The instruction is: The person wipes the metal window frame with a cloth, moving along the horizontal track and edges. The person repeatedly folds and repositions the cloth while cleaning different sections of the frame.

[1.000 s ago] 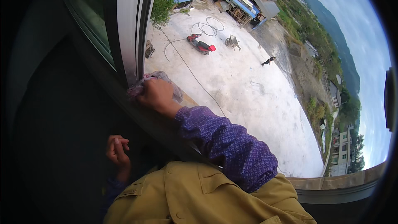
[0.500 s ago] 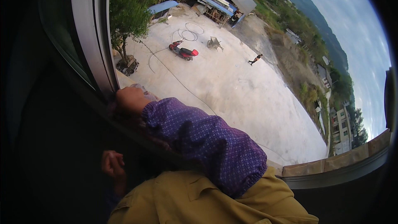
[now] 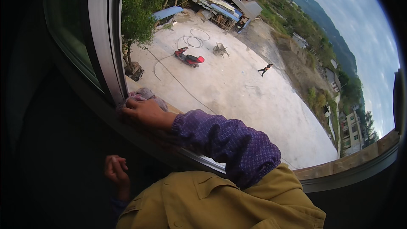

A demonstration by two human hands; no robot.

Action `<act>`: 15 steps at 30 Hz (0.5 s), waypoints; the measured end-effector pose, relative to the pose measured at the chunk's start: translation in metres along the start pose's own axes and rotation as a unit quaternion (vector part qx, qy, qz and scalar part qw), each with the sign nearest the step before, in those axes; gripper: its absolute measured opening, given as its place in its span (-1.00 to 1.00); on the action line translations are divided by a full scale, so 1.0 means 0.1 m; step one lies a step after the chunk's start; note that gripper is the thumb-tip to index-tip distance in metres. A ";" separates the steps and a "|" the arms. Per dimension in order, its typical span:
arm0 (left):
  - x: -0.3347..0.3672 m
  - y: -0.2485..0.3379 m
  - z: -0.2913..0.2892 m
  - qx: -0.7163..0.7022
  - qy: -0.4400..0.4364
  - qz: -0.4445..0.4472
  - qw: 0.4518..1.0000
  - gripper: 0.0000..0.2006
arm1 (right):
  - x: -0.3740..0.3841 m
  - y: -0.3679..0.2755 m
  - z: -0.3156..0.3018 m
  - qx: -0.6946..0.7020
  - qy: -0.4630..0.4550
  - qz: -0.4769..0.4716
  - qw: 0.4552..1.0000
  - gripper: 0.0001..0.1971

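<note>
A pale concrete yard [image 3: 229, 97] lies beyond the upright window frame [image 3: 99, 29]; the left hand [image 3: 116, 170] hangs apart, curled, contents unclear, while the nearer right hand [image 3: 148, 113] has its fingers bent onto a bunched cloth [image 3: 144, 94], beneath and just beyond them at the frame's foot.

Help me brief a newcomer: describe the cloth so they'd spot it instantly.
Follow the silvery window frame at left down to its foot. The cloth is there, bunched at the right hand: crumpled, pinkish-grey, unlike the smooth frame beside it.
</note>
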State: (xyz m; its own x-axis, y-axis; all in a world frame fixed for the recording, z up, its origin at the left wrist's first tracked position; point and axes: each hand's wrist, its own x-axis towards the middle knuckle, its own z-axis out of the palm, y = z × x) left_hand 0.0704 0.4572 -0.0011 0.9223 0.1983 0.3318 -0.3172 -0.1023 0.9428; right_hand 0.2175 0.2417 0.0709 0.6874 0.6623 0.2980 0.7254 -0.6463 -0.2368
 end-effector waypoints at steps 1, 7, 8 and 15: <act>-0.01 -0.02 -0.02 0.000 -0.003 -0.004 1.000 -0.64 | 0.02 -0.01 0.00 0.009 0.000 -0.007 1.000 -0.64; -0.03 0.05 0.02 -0.014 -0.007 -0.034 0.999 -0.64 | 0.02 0.02 0.07 -0.087 0.021 -0.051 0.995 -0.56; -0.03 0.07 0.04 -0.016 -0.010 -0.038 0.999 -0.64 | 0.03 -0.04 -0.02 -0.104 0.014 -0.047 0.993 -0.58; -0.01 0.10 0.06 -0.016 -0.027 -0.030 0.999 -0.64 | 0.38 -0.28 -0.26 -0.054 -0.223 0.064 0.971 -0.67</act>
State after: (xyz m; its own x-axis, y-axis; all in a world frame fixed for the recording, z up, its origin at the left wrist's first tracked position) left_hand 0.0678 0.4506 0.0077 0.9502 0.1493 0.2734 -0.2673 -0.0598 0.9617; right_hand 0.2223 0.2749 0.1127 0.7362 0.6568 -0.1631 0.6418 -0.7540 -0.1395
